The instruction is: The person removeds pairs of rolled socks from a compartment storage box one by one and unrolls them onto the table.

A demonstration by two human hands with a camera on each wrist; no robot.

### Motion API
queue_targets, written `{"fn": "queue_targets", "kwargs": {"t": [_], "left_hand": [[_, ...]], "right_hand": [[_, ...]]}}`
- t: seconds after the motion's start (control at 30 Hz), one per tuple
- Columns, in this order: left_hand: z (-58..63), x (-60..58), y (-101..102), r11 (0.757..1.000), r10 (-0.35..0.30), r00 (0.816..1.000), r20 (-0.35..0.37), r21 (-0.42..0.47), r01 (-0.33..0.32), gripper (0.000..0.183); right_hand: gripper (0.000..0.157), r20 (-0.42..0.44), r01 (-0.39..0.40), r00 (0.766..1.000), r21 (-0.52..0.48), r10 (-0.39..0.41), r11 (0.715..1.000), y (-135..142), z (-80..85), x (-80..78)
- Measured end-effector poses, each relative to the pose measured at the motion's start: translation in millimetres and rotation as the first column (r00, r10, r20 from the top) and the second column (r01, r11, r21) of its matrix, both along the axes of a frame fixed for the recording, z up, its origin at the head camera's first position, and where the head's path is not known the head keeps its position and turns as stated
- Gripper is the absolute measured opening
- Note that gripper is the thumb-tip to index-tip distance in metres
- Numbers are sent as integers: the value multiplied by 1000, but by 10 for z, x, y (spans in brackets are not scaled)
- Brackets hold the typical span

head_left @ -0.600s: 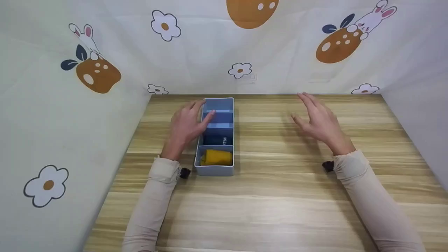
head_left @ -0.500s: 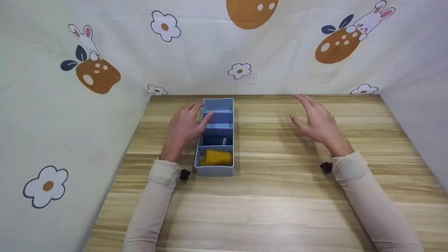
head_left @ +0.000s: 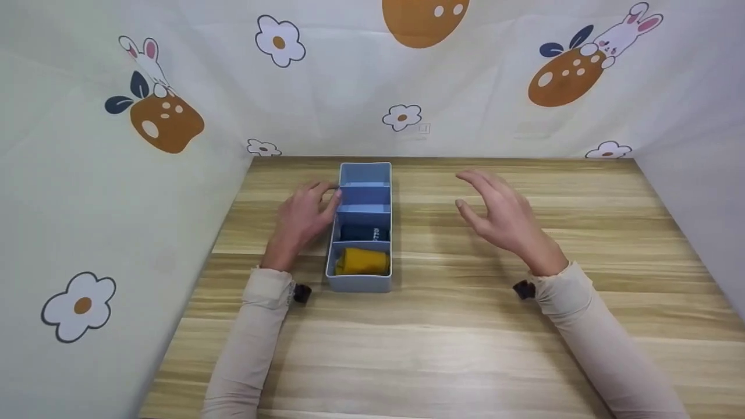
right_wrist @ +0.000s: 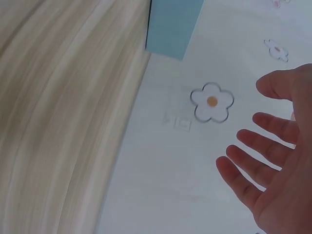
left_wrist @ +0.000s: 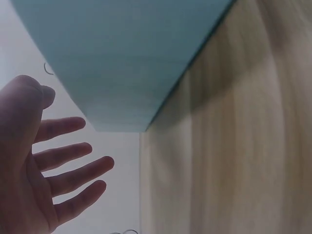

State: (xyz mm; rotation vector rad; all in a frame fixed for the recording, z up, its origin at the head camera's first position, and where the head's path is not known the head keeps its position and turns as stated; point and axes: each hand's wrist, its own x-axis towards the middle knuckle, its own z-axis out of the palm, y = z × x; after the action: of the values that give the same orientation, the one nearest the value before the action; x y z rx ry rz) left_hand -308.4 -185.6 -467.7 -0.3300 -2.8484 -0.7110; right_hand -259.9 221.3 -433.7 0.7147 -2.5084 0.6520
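Observation:
A long blue-grey storage box (head_left: 359,284) with several compartments stands left of centre in the head view. In its nearest compartment lies a rolled yellow cloth (head_left: 365,261); behind that sits a dark navy cloth roll (head_left: 356,233) with white lettering. My left hand (head_left: 302,212) is beside the box's left wall, fingertips right at the rim. The left wrist view has this hand (left_wrist: 29,165) with fingers spread and slightly bent beside the box wall (left_wrist: 122,63). To the right of the box, my right hand (head_left: 503,218) hovers with relaxed fingers and holds nothing.
The wood-grain table (head_left: 442,349) reaches back to a pale printed curtain (head_left: 337,87), which also covers the sides. Each wrist carries a small black camera, such as the right one (head_left: 524,289). The two farthest box compartments hold nothing visible.
My left hand has shifted from over the box's left rim to outside its left wall. The right hand has moved leftward, closer to the box, which stays in place.

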Motion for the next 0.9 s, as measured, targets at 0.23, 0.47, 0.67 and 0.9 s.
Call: {"fn": "queue_targets", "kwargs": {"t": [0.23,0.47,0.67,0.9], "left_hand": [[-85,-31,-46,1000,-24,1000,6,7,24,48],[-181,-80,-46,995,-62,998,22,78,60,47],[-212,-90,-73,990,-76,994,81,126,66,48],[-242,-70,-113,990,-93,988,127,114,78,50]], "right_hand": [[49,-1,-89,996,-2,89,996,-289,30,144],[40,19,-184,983,-2,184,983,-520,-40,230],[32,95,-326,940,-22,327,945,-781,-105,288],[25,230,-463,853,-80,469,883,-1105,-105,318]]}}
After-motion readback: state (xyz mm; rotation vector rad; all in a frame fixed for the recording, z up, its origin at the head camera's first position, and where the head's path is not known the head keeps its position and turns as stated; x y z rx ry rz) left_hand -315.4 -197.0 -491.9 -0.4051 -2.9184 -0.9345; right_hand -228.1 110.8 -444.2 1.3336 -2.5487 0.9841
